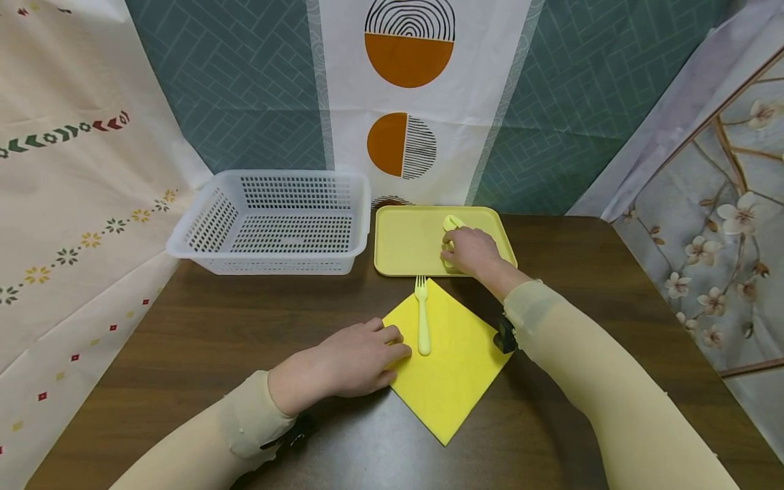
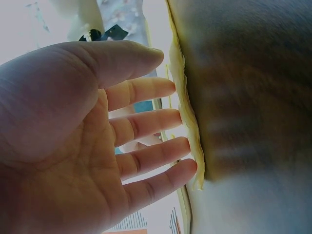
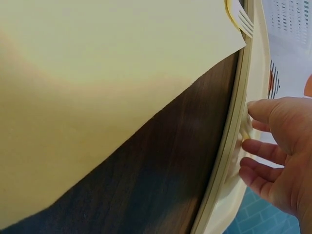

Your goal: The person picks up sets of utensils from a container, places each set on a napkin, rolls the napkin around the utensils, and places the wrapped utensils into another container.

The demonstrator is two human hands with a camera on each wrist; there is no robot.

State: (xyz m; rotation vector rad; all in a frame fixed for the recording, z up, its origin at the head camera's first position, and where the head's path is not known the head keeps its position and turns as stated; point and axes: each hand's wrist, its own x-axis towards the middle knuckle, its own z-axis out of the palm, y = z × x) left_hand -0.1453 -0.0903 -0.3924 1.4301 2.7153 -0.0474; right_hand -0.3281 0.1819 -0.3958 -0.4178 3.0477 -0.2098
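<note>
A yellow folded napkin (image 1: 453, 381) lies cornerwise on the table, with a pale yellow fork (image 1: 422, 316) on it, tines pointing away. My left hand (image 1: 361, 357) rests at the napkin's left edge. In the left wrist view its fingers (image 2: 151, 119) are nearly straight, tips touching the napkin's edge (image 2: 187, 107). Over the right part of the yellow tray (image 1: 404, 238) is my right hand (image 1: 471, 250), close above a pale yellow spoon (image 1: 452, 222) whose handle it mostly hides. The right wrist view shows its thumb and fingers (image 3: 265, 151) loosely bent and apart, reaching down to the tray.
A white perforated plastic basket (image 1: 288, 265) stands at the back left, beside the tray. Patterned cloths hang behind the brown wooden table (image 1: 245, 327) and along both sides. A dark wrist camera (image 1: 505, 335) hangs over the napkin's right corner.
</note>
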